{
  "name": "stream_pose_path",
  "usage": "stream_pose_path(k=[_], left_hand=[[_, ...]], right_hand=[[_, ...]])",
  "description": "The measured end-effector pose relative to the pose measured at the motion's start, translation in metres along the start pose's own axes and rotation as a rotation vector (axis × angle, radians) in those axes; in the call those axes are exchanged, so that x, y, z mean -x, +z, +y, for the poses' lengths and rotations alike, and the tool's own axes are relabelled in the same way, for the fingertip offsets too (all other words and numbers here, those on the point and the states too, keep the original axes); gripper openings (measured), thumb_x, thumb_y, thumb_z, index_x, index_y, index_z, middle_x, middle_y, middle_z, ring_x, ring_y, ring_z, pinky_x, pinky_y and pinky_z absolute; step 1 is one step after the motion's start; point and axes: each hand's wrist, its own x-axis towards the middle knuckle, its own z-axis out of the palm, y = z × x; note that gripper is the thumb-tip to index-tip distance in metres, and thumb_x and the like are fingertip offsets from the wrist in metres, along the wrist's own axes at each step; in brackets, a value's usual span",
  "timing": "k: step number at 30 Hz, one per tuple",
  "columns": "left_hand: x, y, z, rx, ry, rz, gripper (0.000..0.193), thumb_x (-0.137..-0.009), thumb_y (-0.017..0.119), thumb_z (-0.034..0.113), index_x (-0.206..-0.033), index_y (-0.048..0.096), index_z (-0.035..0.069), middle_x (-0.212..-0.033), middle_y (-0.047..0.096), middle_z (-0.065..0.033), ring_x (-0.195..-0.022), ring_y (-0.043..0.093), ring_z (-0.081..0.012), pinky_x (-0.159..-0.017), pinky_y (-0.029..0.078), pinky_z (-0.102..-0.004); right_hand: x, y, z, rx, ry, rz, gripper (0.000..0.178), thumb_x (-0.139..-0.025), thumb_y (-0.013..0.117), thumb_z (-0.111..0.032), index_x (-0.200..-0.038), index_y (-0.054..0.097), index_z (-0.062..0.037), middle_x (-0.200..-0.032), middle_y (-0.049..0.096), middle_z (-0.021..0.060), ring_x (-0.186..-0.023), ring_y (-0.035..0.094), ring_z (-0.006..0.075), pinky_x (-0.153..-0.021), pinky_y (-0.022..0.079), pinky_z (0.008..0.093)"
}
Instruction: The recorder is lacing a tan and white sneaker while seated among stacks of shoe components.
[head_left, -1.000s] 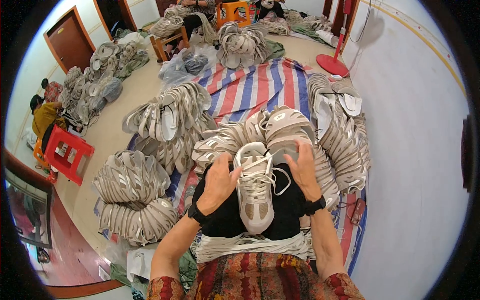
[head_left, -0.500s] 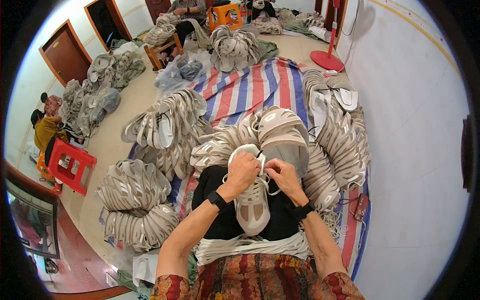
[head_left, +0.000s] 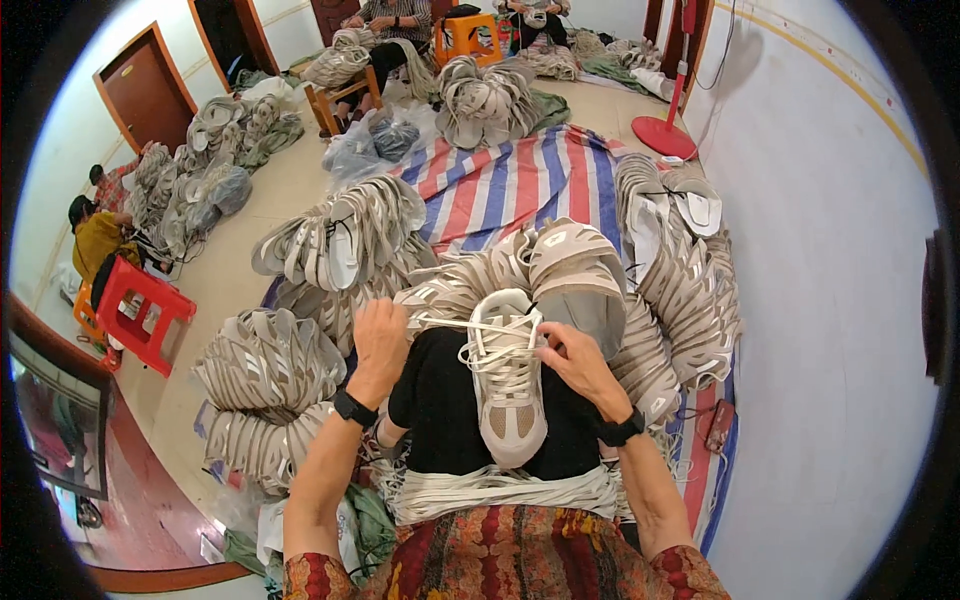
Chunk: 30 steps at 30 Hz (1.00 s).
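A beige and white shoe upper lies on my black-clad lap with its toe toward me. White lacing crosses its front. My left hand is closed on the end of a white shoelace, which stretches taut leftward from the top eyelets. At the upper's right edge, beside the eyelets, my right hand grips with bent thumb and fingers. Whether it also pinches a lace there is too small to tell. A bundle of loose white shoelaces lies across my lap, close to my waist.
Nested shoe uppers curve just beyond my lap. More stacks stand left and right on a striped sheet. A red stool stands far left, a red fan base at the back right. Several people sit farther off.
My left hand has moved from the shoe's opening out to the left, drawing the shoelace straight. My right hand has shifted slightly right and down, staying at the shoe's edge.
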Motion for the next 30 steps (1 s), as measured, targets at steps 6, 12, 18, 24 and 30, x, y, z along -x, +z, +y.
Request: stream_pose_path(k=[6,12,18,24,30], left_hand=[[0.016,-0.024,0.04,0.478,0.064,-0.125,0.053,-0.06,0.067,0.006,-0.11,0.049,0.01,-0.119,0.038,-0.0192,-0.111,0.038,-0.0382,-0.093,0.034,-0.0441],[0.015,0.008,0.07,0.56,0.24,-0.019,0.038,-0.063,0.066,0.002,-0.098,0.052,0.008,-0.118,0.039,-0.0178,-0.111,0.039,-0.0368,-0.093,0.034,-0.0443],[0.013,-0.001,0.069,0.69,0.178,-0.02,0.019,-0.065,0.065,0.003,-0.08,0.054,0.003,-0.112,0.043,-0.0182,-0.107,0.042,-0.037,-0.091,0.035,-0.0439],[0.031,-0.034,0.089,0.566,0.2,0.007,0.016,-0.06,0.065,0.008,-0.071,0.054,0.002,-0.105,0.046,-0.0146,-0.107,0.041,-0.0346,-0.092,0.032,-0.0479],[0.033,-0.031,0.093,0.628,0.263,0.007,0.018,-0.061,0.068,0.01,-0.069,0.053,0.003,-0.099,0.049,-0.0102,-0.105,0.043,-0.0295,-0.094,0.03,-0.0484]], right_hand=[[0.019,-0.003,0.011,0.289,-0.283,0.0,0.054,-0.069,0.062,-0.005,-0.121,0.046,-0.0118,-0.112,0.044,0.0113,-0.083,0.055,0.027,-0.076,0.047,0.0349],[-0.003,0.019,0.026,0.106,-0.309,0.113,0.026,-0.073,0.057,-0.003,-0.098,0.053,-0.0039,-0.101,0.046,0.0129,-0.079,0.054,0.0286,-0.07,0.046,0.0341],[0.005,0.018,0.026,0.154,-0.255,0.037,0.017,-0.077,0.058,-0.011,-0.088,0.052,-0.0001,-0.094,0.046,0.0135,-0.078,0.053,0.0305,-0.068,0.045,0.036],[0.036,0.03,-0.01,0.487,-0.395,0.169,0.019,-0.072,0.063,-0.014,-0.081,0.052,-0.0011,-0.096,0.047,0.013,-0.086,0.048,0.0306,-0.068,0.042,0.0388],[0.028,0.027,-0.022,0.595,-0.624,0.112,0.016,-0.067,0.065,-0.016,-0.075,0.054,-0.0063,-0.092,0.05,0.0087,-0.088,0.046,0.0236,-0.07,0.038,0.0336]])
